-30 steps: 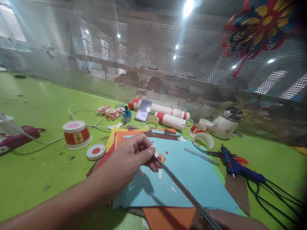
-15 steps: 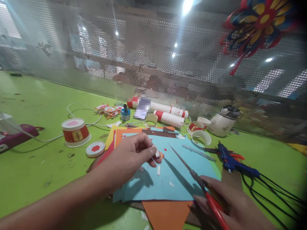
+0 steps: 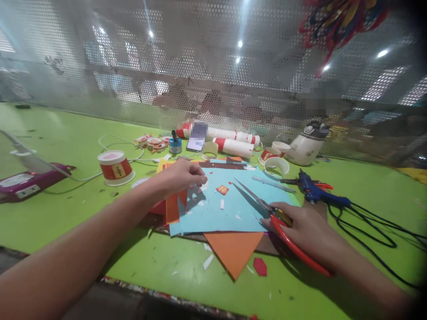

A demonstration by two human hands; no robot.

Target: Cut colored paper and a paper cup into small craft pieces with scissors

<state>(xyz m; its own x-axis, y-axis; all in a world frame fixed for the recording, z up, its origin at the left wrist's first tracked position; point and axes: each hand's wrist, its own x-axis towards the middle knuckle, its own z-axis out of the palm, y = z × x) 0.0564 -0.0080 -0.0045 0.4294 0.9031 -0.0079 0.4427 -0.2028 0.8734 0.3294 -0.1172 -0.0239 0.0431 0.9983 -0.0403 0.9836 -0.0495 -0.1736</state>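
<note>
One pair of scissors [image 3: 266, 206], one small orange patterned piece [image 3: 222, 190] and one white strip [image 3: 222, 204] are at the centre of the work; the piece and the strip lie on light blue paper [image 3: 200, 218], with one red hexagon [image 3: 260, 266] on the green table [image 3: 293, 291] nearer the person. Farther back are two pale paper rings [image 3: 283, 165], one blue bottle [image 3: 175, 146], one phone [image 3: 195, 145] and one glue gun [image 3: 312, 191]. The right hand [image 3: 308, 226] is curled around the scissors' red handle, blades pointing up and left toward the patterned piece. The left hand [image 3: 187, 175] hangs over the paper's far left part, thumb and fingers drawn together; a pale scrap [image 3: 203, 184] shows by the fingertips, but whether they grip it is unclear. The left forearm hides most of one white disc [image 3: 140, 181]. The overlapping discs [image 3: 154, 142] beside the bottle are hard to count, the phone's upper part is pixelated, and the hanging decoration [image 3: 343, 20] is cut off by the top edge.
</note>
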